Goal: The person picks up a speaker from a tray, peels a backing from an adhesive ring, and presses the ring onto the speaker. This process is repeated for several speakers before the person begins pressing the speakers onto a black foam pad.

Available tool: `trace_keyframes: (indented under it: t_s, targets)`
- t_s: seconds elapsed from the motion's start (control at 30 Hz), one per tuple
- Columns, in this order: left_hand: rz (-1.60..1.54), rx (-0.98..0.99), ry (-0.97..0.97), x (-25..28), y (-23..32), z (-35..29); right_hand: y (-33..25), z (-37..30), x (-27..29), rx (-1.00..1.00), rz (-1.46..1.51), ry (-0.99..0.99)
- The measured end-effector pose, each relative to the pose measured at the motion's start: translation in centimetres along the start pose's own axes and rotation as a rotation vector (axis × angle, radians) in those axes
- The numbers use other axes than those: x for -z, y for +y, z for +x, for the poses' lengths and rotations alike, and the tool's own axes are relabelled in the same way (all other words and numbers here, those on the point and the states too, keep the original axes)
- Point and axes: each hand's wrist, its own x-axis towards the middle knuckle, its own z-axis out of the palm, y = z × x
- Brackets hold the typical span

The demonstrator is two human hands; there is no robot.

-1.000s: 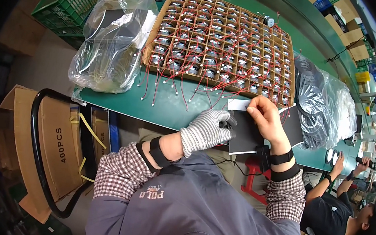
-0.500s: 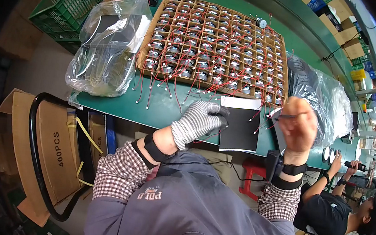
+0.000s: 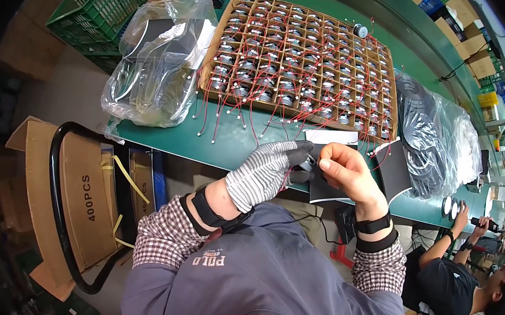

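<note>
The left hand (image 3: 263, 174), in a striped glove with dark fingertips, grasps a small silvery part (image 3: 307, 164) above the near edge of the green table (image 3: 223, 148), a red wire showing below its fingers. The bare right hand (image 3: 349, 174) is just beside it, thumb and forefinger drawn together; whether they pinch anything cannot be told. Beneath both hands, at the table's near edge, lies a black sheet (image 3: 323, 192) with a white strip along its far side, and a second black sheet (image 3: 394, 176) lies to its right. Behind them, a divided cardboard tray (image 3: 252, 101) holds rows of round parts with red wires, some hanging over its front wall. A clear bag (image 3: 149, 96) sits toward the table's left end.
</note>
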Motion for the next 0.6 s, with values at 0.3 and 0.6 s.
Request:
trace_keyframes:
  t_s: [0.3, 0.6]
  targets:
    - [-0.659, 0.275, -0.015, -0.1, 0.1, -1.0, 0.6, 1.0, -0.9, -0.009, 0.092, -0.029]
    - [-0.960, 0.372, 0.016, -0.1, 0.1, -1.2, 0.5, 1.3, -1.6, -0.026, 0.091, 0.014]
